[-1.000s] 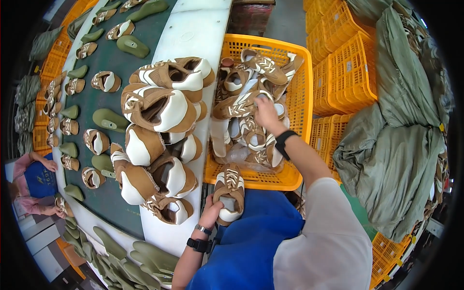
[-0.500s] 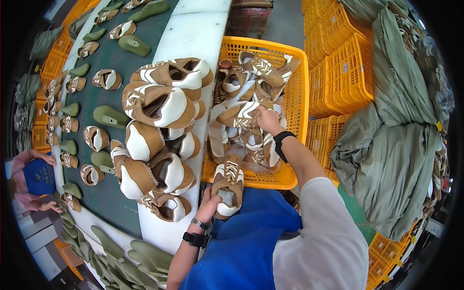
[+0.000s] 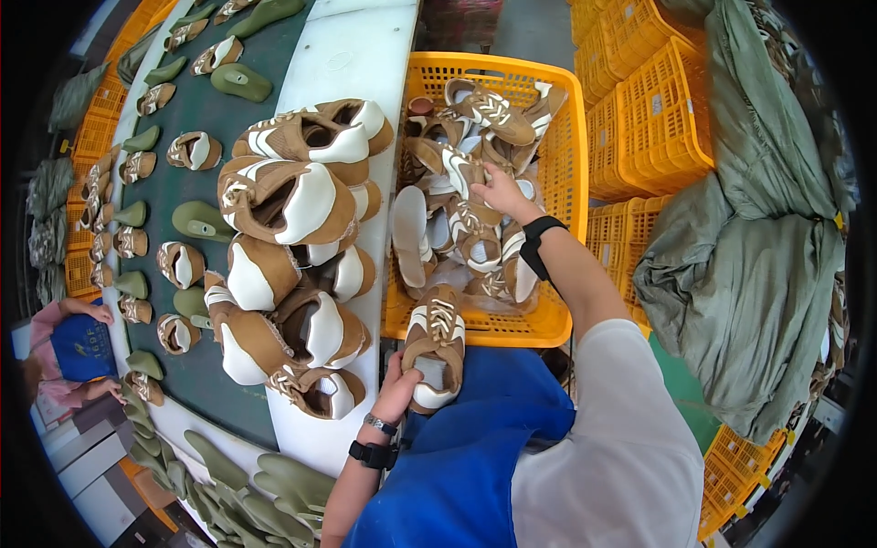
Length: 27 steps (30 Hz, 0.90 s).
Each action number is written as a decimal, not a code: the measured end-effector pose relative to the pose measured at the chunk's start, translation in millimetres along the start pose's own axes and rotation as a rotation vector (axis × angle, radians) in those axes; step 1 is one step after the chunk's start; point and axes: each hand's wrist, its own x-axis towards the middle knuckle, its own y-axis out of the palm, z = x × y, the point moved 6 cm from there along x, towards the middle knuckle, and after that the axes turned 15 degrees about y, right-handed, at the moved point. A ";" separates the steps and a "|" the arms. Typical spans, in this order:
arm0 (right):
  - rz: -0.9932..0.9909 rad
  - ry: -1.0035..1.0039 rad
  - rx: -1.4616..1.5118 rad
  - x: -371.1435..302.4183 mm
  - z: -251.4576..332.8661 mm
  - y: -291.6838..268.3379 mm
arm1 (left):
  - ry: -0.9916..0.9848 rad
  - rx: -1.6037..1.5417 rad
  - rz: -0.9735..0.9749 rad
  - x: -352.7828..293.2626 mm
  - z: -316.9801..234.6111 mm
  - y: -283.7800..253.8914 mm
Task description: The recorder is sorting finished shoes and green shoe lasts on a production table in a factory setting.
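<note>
My left hand (image 3: 396, 393) grips a brown sneaker (image 3: 435, 333) with white stripes and laces by its heel end, toe pointing away from me, beside the table edge. My thumb is at the shoe's opening. My right hand (image 3: 505, 194) reaches into a yellow plastic crate (image 3: 578, 173), its fingers closed on another brown-and-white sneaker (image 3: 460, 170) on top of the heap; part of that shoe lies behind the fingers. Several similar sneakers fill the crate, some on their sides, with clear plastic among them.
Stacked brown-and-white shoes (image 3: 283, 205) stand on the white table border (image 3: 343, 55) at left. Beyond runs a green belt (image 3: 228, 384) with shoes and green shoe lasts (image 3: 203, 221). A person in a blue apron (image 3: 84, 349) is across it. Yellow crates (image 3: 662, 114) and grey-green cloth (image 3: 722, 301) stand right.
The sneaker under my right hand has turned from lying crosswise to pointing more away from me, and moved farther off. My left hand still holds its shoe, slightly higher in view.
</note>
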 end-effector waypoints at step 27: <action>0.205 0.605 0.978 -124.9 -148.7 57.2 | -0.041 -0.080 0.014 6.2 -5.7 11.6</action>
